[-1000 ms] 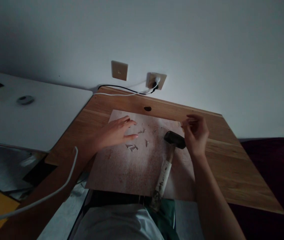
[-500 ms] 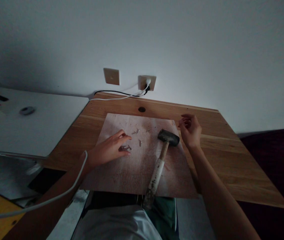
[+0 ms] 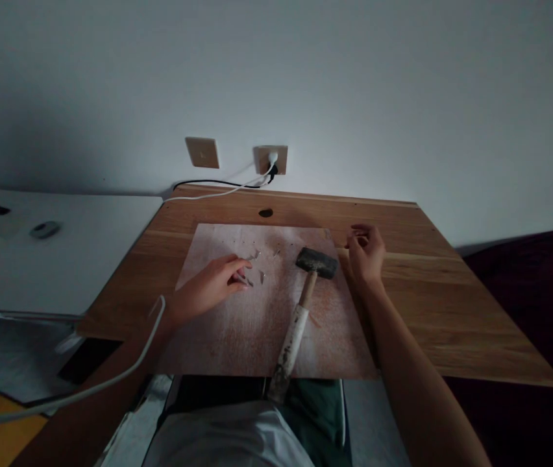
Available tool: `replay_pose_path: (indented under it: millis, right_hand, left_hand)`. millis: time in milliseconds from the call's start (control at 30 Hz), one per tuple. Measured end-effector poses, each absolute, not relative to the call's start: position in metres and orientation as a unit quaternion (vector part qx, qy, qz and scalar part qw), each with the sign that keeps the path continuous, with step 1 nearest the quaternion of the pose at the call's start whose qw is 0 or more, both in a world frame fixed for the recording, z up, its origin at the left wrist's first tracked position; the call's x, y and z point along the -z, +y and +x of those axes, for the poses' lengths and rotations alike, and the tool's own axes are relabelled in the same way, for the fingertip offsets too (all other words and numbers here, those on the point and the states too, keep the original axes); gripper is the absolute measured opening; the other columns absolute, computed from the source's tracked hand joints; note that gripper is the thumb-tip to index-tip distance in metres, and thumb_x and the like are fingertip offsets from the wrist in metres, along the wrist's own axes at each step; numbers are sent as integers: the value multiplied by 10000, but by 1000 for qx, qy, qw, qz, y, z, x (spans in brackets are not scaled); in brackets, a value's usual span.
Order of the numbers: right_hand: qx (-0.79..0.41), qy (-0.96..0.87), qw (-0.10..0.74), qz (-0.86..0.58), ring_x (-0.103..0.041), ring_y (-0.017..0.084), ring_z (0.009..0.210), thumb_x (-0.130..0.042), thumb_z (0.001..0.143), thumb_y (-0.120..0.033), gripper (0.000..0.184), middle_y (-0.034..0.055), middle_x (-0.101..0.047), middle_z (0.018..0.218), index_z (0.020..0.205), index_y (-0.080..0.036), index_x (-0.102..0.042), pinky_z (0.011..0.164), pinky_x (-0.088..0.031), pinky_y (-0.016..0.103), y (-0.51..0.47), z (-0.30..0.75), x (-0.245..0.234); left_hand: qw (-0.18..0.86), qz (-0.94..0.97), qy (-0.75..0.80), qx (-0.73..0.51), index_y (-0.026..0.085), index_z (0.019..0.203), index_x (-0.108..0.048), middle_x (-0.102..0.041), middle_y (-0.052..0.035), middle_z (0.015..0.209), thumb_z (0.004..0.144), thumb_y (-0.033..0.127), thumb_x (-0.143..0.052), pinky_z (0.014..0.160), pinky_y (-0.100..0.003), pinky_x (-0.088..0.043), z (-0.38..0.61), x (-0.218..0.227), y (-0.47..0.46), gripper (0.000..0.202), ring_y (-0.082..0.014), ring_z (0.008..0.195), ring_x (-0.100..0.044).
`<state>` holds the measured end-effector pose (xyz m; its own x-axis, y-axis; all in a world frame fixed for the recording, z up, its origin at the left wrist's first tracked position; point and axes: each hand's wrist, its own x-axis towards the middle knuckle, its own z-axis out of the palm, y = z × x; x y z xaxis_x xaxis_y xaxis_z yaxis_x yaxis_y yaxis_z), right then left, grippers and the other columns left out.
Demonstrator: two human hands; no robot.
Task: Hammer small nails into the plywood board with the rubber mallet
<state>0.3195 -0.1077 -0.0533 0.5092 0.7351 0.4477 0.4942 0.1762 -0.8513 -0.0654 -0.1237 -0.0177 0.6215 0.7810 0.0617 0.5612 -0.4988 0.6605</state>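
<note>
A thin board (image 3: 237, 344) with a pale, worn face lies on the wooden tabletop. My left hand (image 3: 213, 279) rests low over its left half, thumb and fingers closing around a few small silvery nails (image 3: 243, 280). More loose nails (image 3: 263, 277) lie just right of its fingertips. Small dark dots run in a row near the board's far edge. A hammer (image 3: 316, 263) with a dark head and a white-wrapped handle lies on the right half, its handle end reaching past the near edge. Beyond the board's right edge, my right hand (image 3: 368, 256) is curled closed; whatever its fingers hold is hidden.
The wooden tabletop (image 3: 417, 285) meets a white wall behind, with a socket (image 3: 279, 159) and plugged-in cables (image 3: 208, 196). A round hole (image 3: 265, 213) sits near its back edge. A white table (image 3: 96, 240) adjoins on the left. A white cord (image 3: 125, 373) crosses my left forearm.
My left thumb and fingers have drawn closer together around the nails. My right hand stays curled beside the board. The whole view has shifted slightly.
</note>
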Motion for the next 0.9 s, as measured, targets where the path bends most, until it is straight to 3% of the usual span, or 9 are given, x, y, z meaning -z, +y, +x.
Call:
replay_pose_path:
  millis: [267, 367, 467, 567, 667, 800, 900]
  right_hand:
    - [-106, -505, 567, -642, -636, 194, 697, -608, 876, -417, 246, 19, -671, 844, 1016, -217, -642, 671, -513, 340, -108, 315, 56]
    - [-103, -508, 560, -647, -633, 194, 693, -612, 877, -419, 244, 22, -682, 844, 1010, -217, -647, 673, -511, 340, -107, 316, 57]
    - [-96, -511, 559, -646, -638, 205, 705, -619, 864, -409, 228, 26, -686, 831, 993, -225, -656, 676, -517, 346, -106, 316, 59]
    - [-87, -512, 564, -642, -647, 218, 709, -621, 858, -409, 216, 41, -697, 830, 970, -230, -662, 665, -520, 352, -106, 317, 60]
    - [-84, -511, 568, -640, -652, 222, 691, -615, 860, -416, 219, 50, -705, 819, 957, -227, -668, 649, -520, 356, -106, 316, 60]
    - [-82, -512, 569, -638, -662, 226, 691, -631, 848, -429, 234, 50, -712, 809, 948, -224, -683, 664, -530, 366, -105, 316, 61]
    - [-84, -514, 568, -638, -667, 225, 691, -637, 851, -430, 226, 46, -717, 799, 941, -228, -684, 662, -533, 362, -105, 315, 62]
  left_hand:
    - [281, 861, 371, -204, 215, 1187, -742, -725, -60, 1137, 911, 95, -734, 919, -367, -647, -41, 22, -108, 302, -192, 922, -755]
    - [235, 890, 344, -186, 248, 1304, -743, -672, -90, 1325, 878, 263, -878, 1094, -438, -603, -36, 17, -96, 448, -260, 1188, -723]
    - [190, 919, 316, -137, 274, 1493, -669, -527, -151, 1633, 799, 448, -979, 1263, -529, -462, -29, 13, -84, 780, -361, 1500, -542]
    - [180, 942, 271, -87, 265, 1570, -613, -398, -161, 1772, 856, 509, -937, 1322, -530, -365, -21, 13, -76, 821, -379, 1609, -428]
    - [187, 950, 235, -90, 251, 1524, -657, -535, -139, 1691, 953, 493, -852, 1311, -479, -378, -16, 16, -74, 650, -325, 1566, -505]
    - [190, 947, 224, -133, 215, 1376, -745, -745, -113, 1423, 966, 355, -850, 1209, -433, -479, -19, 15, -76, 446, -278, 1355, -669]
    - [175, 949, 222, -138, 219, 1308, -768, -793, -86, 1246, 967, 270, -836, 1148, -442, -515, -25, 14, -79, 352, -268, 1223, -704]
